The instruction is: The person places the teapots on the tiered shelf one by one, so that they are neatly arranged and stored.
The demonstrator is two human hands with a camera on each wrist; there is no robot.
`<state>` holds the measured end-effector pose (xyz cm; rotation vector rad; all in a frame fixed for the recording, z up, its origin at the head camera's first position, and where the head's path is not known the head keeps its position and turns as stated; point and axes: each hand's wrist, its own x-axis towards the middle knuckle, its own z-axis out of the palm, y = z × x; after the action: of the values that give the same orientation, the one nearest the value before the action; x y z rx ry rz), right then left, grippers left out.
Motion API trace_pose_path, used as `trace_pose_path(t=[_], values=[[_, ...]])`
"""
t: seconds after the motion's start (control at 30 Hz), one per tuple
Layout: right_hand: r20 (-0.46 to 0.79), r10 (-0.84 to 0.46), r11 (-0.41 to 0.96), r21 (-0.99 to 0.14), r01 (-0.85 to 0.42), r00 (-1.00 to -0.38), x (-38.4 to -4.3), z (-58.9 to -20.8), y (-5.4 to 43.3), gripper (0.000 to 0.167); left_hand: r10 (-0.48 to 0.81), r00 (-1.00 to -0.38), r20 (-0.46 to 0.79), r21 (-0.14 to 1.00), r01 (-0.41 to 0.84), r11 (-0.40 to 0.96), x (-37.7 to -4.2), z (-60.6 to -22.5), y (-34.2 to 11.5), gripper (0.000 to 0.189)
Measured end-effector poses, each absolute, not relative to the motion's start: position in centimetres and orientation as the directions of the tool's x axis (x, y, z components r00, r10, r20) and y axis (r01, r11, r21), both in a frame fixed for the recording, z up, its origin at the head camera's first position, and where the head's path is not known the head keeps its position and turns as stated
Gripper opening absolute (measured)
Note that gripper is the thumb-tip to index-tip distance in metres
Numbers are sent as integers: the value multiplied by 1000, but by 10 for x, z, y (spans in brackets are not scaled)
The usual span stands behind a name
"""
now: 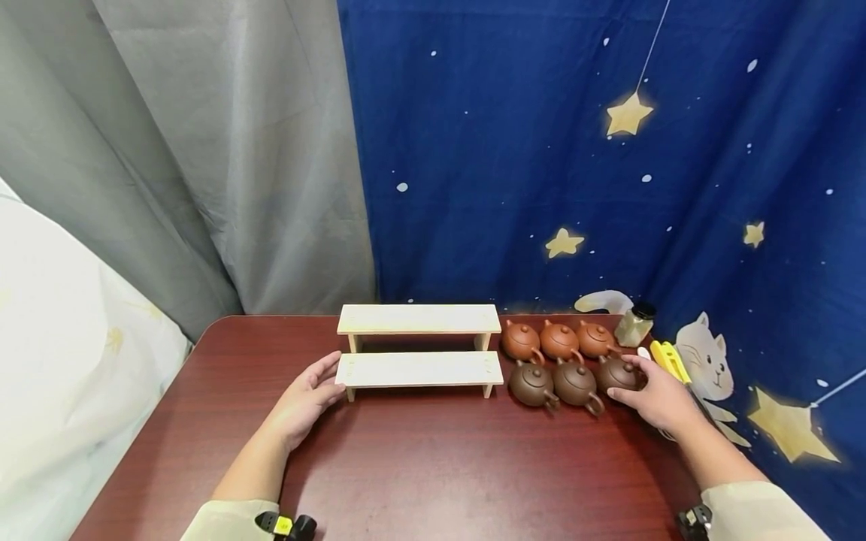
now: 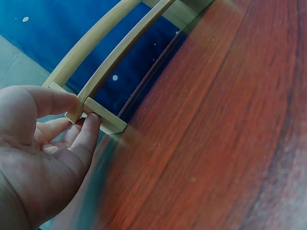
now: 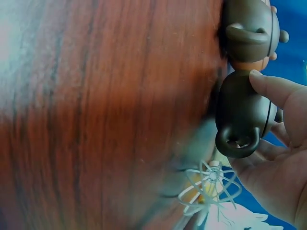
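Note:
A two-step wooden rack [image 1: 419,369] stands at the middle back of the table. My left hand [image 1: 304,402] holds its lower step at the left end, with thumb and fingers round the corner [image 2: 76,112]. On the right, my right hand [image 1: 659,398] grips a dark brown teapot [image 1: 617,374] round its body, thumb at the near side. That teapot's looped handle [image 3: 240,143] faces the right wrist camera. Two more dark brown teapots [image 1: 575,385] sit to its left, and three reddish-brown teapots [image 1: 559,341] form a row behind.
Behind the right hand are a glass jar with a black lid [image 1: 636,324] and a yellow object [image 1: 670,361]. A wire whisk [image 3: 211,187] lies by the table's right edge. Curtains [image 1: 473,150] hang directly behind the dark red table [image 1: 440,466].

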<state>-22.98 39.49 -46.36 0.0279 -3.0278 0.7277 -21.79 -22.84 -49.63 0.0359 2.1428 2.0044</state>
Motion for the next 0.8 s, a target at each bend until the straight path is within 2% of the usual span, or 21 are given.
trace_pose_path(t=[0.33, 0.57, 0.8], values=[[186, -38, 877, -465, -122, -982, -218, -411, 371, 84, 152, -981, -121, 991, -109, 83, -218, -498, -231, 77], [217, -96, 823, -532, -200, -971, -216, -381, 320, 82, 149, -981, -126, 990, -114, 86, -218, -497, -231, 76], [248, -165, 748, -599, -285, -955, -221, -368, 263, 77, 158, -979, -131, 989, -119, 85, -218, -497, -229, 76]])
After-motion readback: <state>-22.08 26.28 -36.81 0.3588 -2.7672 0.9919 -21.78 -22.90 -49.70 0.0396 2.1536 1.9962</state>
